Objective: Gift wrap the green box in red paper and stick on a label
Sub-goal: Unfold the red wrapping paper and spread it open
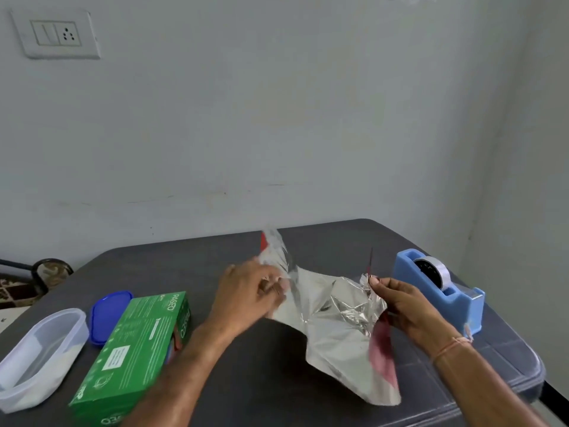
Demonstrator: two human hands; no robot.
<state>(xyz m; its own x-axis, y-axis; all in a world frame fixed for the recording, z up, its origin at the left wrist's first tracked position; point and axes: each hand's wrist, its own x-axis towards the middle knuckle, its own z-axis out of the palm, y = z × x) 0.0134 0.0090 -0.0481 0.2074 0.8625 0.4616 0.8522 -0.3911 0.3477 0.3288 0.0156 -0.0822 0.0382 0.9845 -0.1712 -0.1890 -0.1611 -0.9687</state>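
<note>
Dark grey tabletop (277,380) with a matte, faintly ribbed surface and rounded corners sits against a plain pale wall (277,103); a white switch-and-socket plate (55,33) is fixed high on the left.

From my remote seat I see both hands on the wrapping paper (335,322), which is crinkled, foil-like and silver on the side facing the camera. Its red face shows only at a top tip and along the lower right edge. The left hand (249,291) has its fingers curled inward and bunched on the sheet's left part. Motion blur keeps me from telling exactly how each finger lies. The right hand (406,306) pinches a crumpled upper corner between thumb and curled fingers, with the thumb tip on top. A thin orange thread band (449,346) circles that wrist. The sheet is raised between the two grips and its lower end droops toward the table's near side.

The green box (135,343), long glossy printed cardboard, lies flat at the near left, beside the left forearm and apart from the paper. Just behind it lies a blue oval plastic lid (109,315), and further left is a translucent oval tub (40,355). On the right, near the right hand, stands a light blue plastic tape dispenser (443,291) holding a roll of clear tape (431,272).
</note>
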